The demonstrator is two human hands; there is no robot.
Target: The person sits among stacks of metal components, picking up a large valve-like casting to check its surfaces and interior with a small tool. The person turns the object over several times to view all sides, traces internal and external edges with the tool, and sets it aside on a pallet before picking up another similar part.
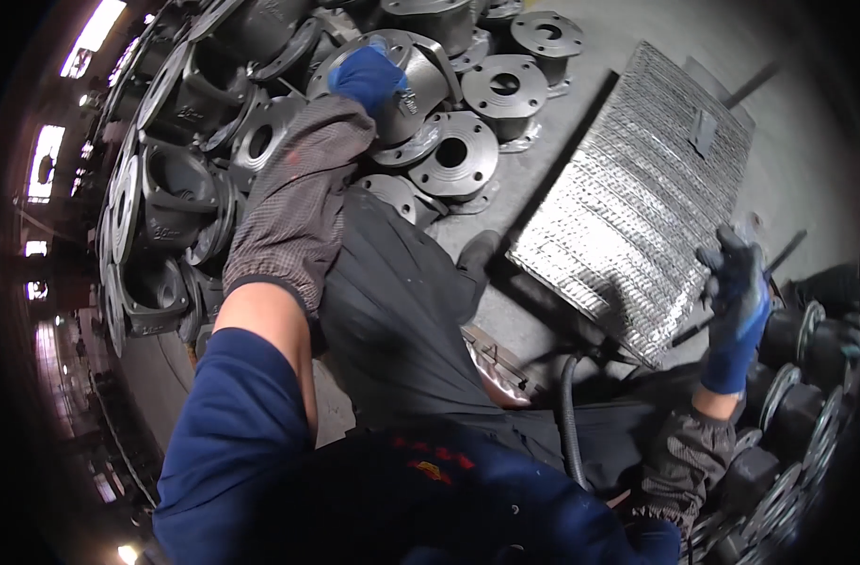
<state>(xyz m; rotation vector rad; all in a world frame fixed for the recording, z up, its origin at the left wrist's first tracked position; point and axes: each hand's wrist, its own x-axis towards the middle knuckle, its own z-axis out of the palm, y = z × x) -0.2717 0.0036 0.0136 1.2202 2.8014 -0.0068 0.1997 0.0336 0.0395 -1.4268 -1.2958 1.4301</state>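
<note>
My left hand (366, 75), in a blue glove, reaches to the far left among grey metal castings. Its fingers are curled at the top rim of a large flanged casting (411, 113), partly covering it. Close by stand flanged castings with bolt holes, one a round-bored flange (452, 155). On the right, my right hand (739, 306) wears a blue glove with a grey palm. Its fingers are spread and hold nothing, beside the edge of a flat panel covered in silver ribbed foil (637, 198).
Castings (166, 202) are stacked high along the left. More flanged parts (778, 405) stand at the lower right. A dark corrugated hose (568, 414) runs by my legs. My shoe (479, 264) rests on the grey floor (529, 179) near the panel.
</note>
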